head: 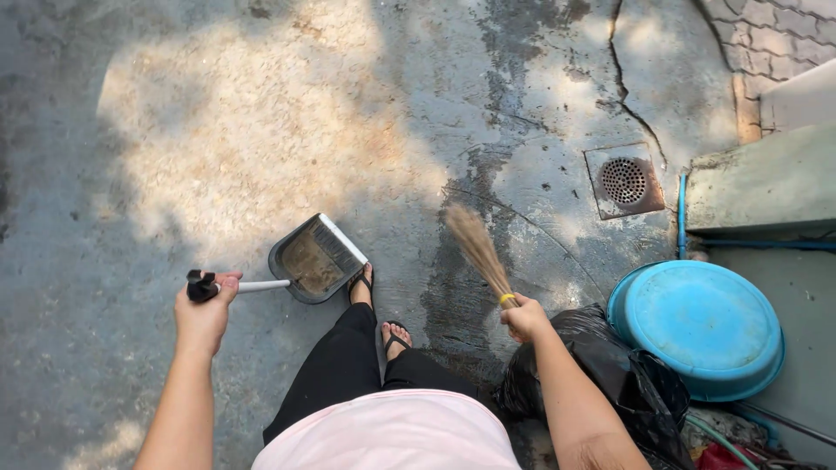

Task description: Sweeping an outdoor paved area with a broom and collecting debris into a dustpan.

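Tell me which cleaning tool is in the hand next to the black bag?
The straw broom. The right hand grips it by its yellow band, beside the black bag. The other tool, the grey dustpan, is held by the left hand, far from the bag.

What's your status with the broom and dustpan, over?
Left hand grips dustpan handle. Right hand grips broom. Black bag beside right arm.

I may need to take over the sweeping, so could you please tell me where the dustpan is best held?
Grip the dustpan by the black end of its long white handle, where the left hand holds it. Come from the handle side, left of the pan, since its mouth faces right.
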